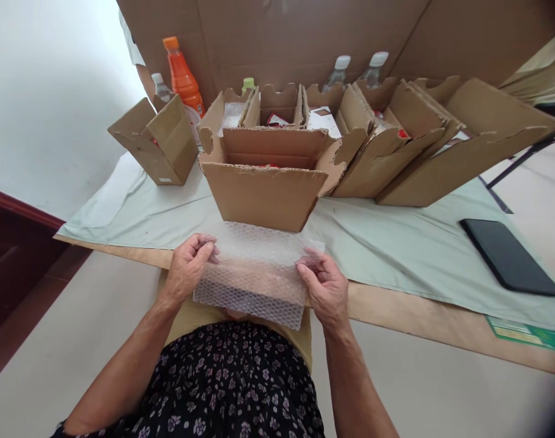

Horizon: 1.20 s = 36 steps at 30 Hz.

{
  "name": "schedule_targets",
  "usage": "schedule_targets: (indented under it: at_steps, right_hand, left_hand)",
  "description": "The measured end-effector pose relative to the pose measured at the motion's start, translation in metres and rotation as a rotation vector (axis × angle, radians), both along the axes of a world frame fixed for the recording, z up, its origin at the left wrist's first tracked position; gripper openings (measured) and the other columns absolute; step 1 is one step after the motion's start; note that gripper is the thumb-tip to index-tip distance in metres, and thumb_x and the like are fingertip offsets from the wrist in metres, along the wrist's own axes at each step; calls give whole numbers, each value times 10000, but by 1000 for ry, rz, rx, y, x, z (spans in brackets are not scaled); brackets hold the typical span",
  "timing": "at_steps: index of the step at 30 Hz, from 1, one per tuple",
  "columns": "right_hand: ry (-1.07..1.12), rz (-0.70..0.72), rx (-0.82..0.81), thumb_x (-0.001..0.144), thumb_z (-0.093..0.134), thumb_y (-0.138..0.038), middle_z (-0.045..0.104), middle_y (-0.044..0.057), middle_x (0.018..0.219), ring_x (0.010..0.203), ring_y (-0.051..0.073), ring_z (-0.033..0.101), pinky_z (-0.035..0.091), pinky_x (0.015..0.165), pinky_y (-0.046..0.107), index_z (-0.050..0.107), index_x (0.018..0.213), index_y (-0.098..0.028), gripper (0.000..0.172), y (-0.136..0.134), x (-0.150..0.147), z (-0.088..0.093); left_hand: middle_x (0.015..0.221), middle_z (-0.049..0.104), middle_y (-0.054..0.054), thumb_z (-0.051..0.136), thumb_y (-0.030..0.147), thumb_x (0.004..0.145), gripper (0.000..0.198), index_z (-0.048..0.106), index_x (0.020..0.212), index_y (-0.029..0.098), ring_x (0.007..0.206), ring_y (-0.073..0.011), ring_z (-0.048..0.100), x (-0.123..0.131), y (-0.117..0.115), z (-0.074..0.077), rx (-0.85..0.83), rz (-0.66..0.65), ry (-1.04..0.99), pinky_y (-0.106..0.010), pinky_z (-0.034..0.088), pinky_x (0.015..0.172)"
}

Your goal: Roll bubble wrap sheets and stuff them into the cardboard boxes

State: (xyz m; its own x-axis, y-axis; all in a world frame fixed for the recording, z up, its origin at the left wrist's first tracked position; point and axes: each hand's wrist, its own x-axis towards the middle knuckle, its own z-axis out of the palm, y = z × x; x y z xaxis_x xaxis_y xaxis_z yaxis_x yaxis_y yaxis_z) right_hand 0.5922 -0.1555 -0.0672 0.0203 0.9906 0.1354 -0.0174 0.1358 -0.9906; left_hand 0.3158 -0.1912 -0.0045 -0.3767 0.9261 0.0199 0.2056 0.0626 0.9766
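Note:
A clear sheet of bubble wrap [254,280] stretches between my two hands, partly over the table edge and partly above my lap. My left hand [188,266] pinches its left side between thumb and fingers. On the opposite side, my right hand [325,286] grips the sheet, its fingertips seen through the plastic. The far end of the wrap reaches the foot of an open cardboard box [265,198]. Something red shows inside that box, too little of it to name.
More open cardboard boxes [409,158] stand in a row behind, with a smaller box [168,146] at the left. An orange bottle [183,76] and clear bottles [336,74] rise behind them. A black phone [509,255] lies on the pale green cloth [382,243] at the right.

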Motion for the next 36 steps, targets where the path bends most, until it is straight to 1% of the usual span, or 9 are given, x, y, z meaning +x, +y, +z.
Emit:
schedule_targets:
  at_steps: [4, 9, 13, 17, 21, 27, 30, 33, 36]
  right_hand:
    - [33, -76, -2, 884, 753, -389, 766, 28, 936, 854, 172, 718, 589, 824, 335, 688, 1237, -231, 392, -1, -1, 1]
    - [29, -48, -21, 886, 757, -401, 776, 44, 938, 857, 185, 730, 599, 829, 344, 698, 1228, -225, 390, 0, 0, 1]
    - [38, -68, -19, 888, 761, -421, 777, 39, 931, 847, 171, 727, 597, 816, 324, 709, 1222, -223, 392, 0, 1, -1]
    - [26, -87, -26, 897, 759, -442, 782, 44, 953, 868, 174, 737, 607, 840, 331, 717, 1217, -224, 390, -1, 2, -3]
    - [36, -100, -1, 898, 757, -431, 789, 48, 966, 881, 180, 751, 621, 850, 338, 711, 1223, -227, 386, 0, 3, -3]
    - [22, -105, -2, 896, 748, -409, 792, 45, 928, 854, 179, 754, 618, 816, 334, 698, 1217, -212, 380, 1, 0, -2]
    - [-48, -130, 3, 895, 741, -396, 789, 41, 923, 843, 182, 747, 606, 821, 346, 721, 1159, -209, 324, -1, -2, 5]
    - [-178, -200, 80, 909, 728, -367, 779, 29, 921, 849, 175, 723, 580, 841, 337, 746, 1016, -221, 181, 0, 0, 18]
    - [-318, -230, 161, 922, 700, -329, 762, 13, 876, 788, 162, 686, 567, 790, 311, 736, 933, -225, 111, 11, 3, 25]
  left_hand:
    - [744, 720, 5, 725, 427, 799, 282, 676, 919, 177, 629, -141, 668, 5, 8, -1, -13, -17, 2, -277, 556, 664]
    - [748, 725, -9, 719, 448, 780, 293, 674, 887, 179, 680, -152, 668, 7, 11, -4, -27, 8, 6, -279, 549, 700]
    - [789, 737, -18, 715, 448, 781, 293, 687, 893, 179, 747, -163, 679, 8, 11, -4, -33, 10, 24, -284, 550, 754]
    - [801, 740, -21, 691, 446, 805, 282, 693, 883, 176, 720, -157, 667, 11, 12, -3, -39, -12, 33, -283, 541, 738]
    - [788, 744, -25, 687, 456, 800, 300, 700, 887, 170, 694, -157, 660, 13, 14, -7, -33, -20, 24, -285, 531, 716]
    - [767, 746, -22, 700, 453, 779, 315, 714, 904, 165, 685, -158, 663, 4, 18, -7, -47, -12, 29, -286, 528, 709]
    - [762, 744, -16, 714, 444, 779, 312, 713, 920, 166, 668, -157, 664, 0, 20, -2, -57, -19, 35, -289, 534, 703]
    - [792, 752, -22, 711, 433, 802, 301, 708, 943, 168, 723, -168, 691, -3, 25, 2, -34, -20, 46, -301, 553, 755]
    - [817, 756, -32, 666, 426, 843, 289, 709, 969, 169, 782, -187, 714, -5, 35, -3, -22, -31, 139, -323, 563, 803]
